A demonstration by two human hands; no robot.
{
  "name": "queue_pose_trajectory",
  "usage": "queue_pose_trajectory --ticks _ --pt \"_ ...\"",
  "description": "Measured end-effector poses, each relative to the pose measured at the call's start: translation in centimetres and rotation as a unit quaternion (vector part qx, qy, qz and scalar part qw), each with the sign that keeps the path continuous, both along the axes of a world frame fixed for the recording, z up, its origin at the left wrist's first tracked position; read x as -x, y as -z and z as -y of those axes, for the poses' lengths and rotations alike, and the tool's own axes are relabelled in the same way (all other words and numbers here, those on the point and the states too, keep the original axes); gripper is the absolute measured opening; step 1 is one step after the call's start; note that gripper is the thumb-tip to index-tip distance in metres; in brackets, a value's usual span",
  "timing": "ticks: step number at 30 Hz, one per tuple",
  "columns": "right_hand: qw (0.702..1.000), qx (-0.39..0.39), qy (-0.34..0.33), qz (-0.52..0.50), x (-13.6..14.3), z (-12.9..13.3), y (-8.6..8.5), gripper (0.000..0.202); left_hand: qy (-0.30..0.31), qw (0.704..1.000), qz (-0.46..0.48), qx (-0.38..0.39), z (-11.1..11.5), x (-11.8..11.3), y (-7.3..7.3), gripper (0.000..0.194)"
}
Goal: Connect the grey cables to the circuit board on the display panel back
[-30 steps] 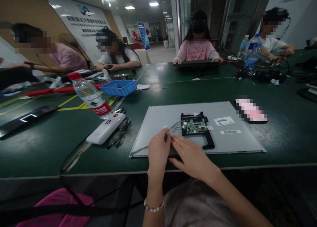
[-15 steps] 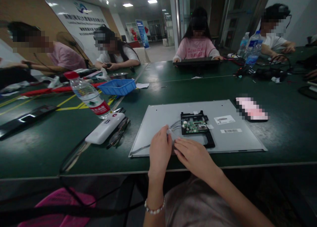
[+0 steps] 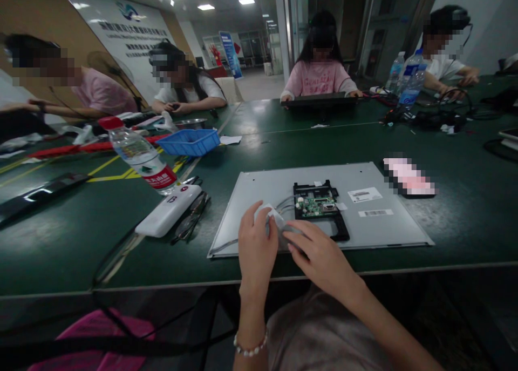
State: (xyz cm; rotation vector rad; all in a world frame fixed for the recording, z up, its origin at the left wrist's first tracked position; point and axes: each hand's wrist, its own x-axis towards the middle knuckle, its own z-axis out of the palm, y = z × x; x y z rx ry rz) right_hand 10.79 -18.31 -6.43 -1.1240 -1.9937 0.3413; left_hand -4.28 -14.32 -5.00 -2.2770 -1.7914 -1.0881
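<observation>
Across the dark green worktable (image 3: 465,236), a flat silver-grey metal panel (image 3: 259,188) lies before me, and over it my left hand (image 3: 257,247) seems to pinch a thin translucent white strip (image 3: 276,216) beside slim grey cables (image 3: 284,202), while my right hand (image 3: 324,253) rests bent fingers at the strip's right side, whether gripping I cannot tell from this remote feed. I'd judge it best to hold the strip by its edges, cables slack; farther left, I can't make out what the blue rectangular plastic basket (image 3: 198,148) or red-capped clear plastic bottle (image 3: 140,157) holds
</observation>
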Motion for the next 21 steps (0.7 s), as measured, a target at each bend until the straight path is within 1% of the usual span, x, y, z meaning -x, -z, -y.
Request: queue_pose_trajectory --ticks 3,5,7,8,10,12,15,18,21 --pt "0.999 -0.017 0.014 -0.032 -0.1 0.1 0.0 0.032 0.029 1.0 -0.007 -0.003 0.4 0.1 -0.1 0.02" --pt "0.998 -0.03 0.024 -0.055 -0.2 0.2 -0.1 0.032 0.055 0.997 -0.047 0.016 0.6 0.0 -0.1 0.025" --pt "0.996 -0.037 0.03 -0.075 -0.3 0.2 -0.1 0.032 0.063 0.992 -0.1 0.034 0.8 -0.2 -0.2 0.031" --pt "0.995 -0.039 0.032 -0.083 -0.3 0.3 -0.2 0.032 0.057 0.99 -0.124 0.04 0.8 -0.3 -0.3 0.032" --pt "0.994 -0.041 0.034 -0.094 -0.4 0.3 -0.2 0.031 0.037 0.986 -0.157 0.042 0.8 -0.4 -0.5 0.026" --pt "0.993 -0.042 0.034 -0.101 -0.5 0.3 -0.2 0.031 0.021 0.985 -0.166 0.034 0.5 -0.2 -0.9 0.02" --pt "0.993 -0.039 0.034 -0.107 -0.4 0.3 -0.1 0.031 0.005 0.989 -0.145 0.007 -0.3 0.4 -1.5 0.019" --pt "0.992 -0.038 0.031 -0.121 -0.4 0.4 -0.3 0.03 -0.028 0.992 -0.121 -0.016 -1.5 1.4 -1.7 0.019" --pt "0.99 -0.033 0.035 -0.134 -1.2 0.4 -0.8 0.029 -0.043 0.992 -0.12 0.003 -2.5 2.3 -1.3 0.02"
